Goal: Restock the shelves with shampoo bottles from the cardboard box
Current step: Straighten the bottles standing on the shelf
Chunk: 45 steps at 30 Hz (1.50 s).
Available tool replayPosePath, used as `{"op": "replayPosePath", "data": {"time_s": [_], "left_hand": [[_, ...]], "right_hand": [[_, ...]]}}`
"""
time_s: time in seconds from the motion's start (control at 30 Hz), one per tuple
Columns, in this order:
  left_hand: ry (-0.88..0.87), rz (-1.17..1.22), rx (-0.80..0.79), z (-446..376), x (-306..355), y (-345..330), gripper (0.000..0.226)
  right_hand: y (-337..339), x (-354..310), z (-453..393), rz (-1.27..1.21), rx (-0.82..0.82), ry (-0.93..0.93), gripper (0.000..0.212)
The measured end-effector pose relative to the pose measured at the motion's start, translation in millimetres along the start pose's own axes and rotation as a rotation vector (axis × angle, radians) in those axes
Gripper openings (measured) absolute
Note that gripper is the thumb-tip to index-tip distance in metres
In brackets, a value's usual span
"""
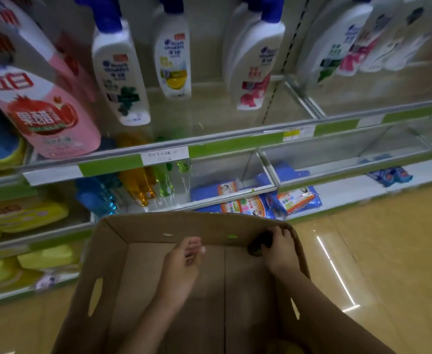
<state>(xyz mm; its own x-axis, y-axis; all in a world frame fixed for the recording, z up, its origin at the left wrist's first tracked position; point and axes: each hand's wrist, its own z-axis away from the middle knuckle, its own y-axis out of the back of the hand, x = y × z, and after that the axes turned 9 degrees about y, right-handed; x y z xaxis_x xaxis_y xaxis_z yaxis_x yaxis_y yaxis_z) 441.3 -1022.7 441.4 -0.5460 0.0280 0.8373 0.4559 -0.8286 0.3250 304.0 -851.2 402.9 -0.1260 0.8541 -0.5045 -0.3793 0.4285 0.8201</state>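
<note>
Both hands are down inside the cardboard box [112,272], and it looks close to bare. The right hand [281,247] is curled round a small dark object [259,245] in the far right corner; it's blurred, possibly a dark bottle, I can't tell. The left hand [181,261] hangs over the middle of the box floor, fingers loosely bent, holding nothing.

To do this well: get a full grip round that object before lifting, bring it straight up past the far wall, then reach over it to the shelf.

Up on the shelf [235,143] beyond, white shampoo bottles [123,72] stand with blue caps and wide gaps between them, so there's plenty of room. A pink bottle [43,113] crowds the left end. The shelf's clear front rail is the thing to clear on the way in.
</note>
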Motion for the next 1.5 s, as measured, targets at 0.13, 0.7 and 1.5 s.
{"op": "replayPosePath", "data": {"time_s": [0.13,0.7,1.5], "left_hand": [[-0.014,0.007,0.027,-8,-13,-6,0.016],[-0.042,-0.082,-0.191,33,74,-5,0.049],[-0.424,0.208,-0.419,158,332,117,0.046]], "right_hand": [[-22,9,3,0.119,0.095,0.024,0.046],[137,-75,36,-0.218,-0.046,0.309,0.01],[382,-277,122,-1.349,-0.282,0.633,0.026]]}}
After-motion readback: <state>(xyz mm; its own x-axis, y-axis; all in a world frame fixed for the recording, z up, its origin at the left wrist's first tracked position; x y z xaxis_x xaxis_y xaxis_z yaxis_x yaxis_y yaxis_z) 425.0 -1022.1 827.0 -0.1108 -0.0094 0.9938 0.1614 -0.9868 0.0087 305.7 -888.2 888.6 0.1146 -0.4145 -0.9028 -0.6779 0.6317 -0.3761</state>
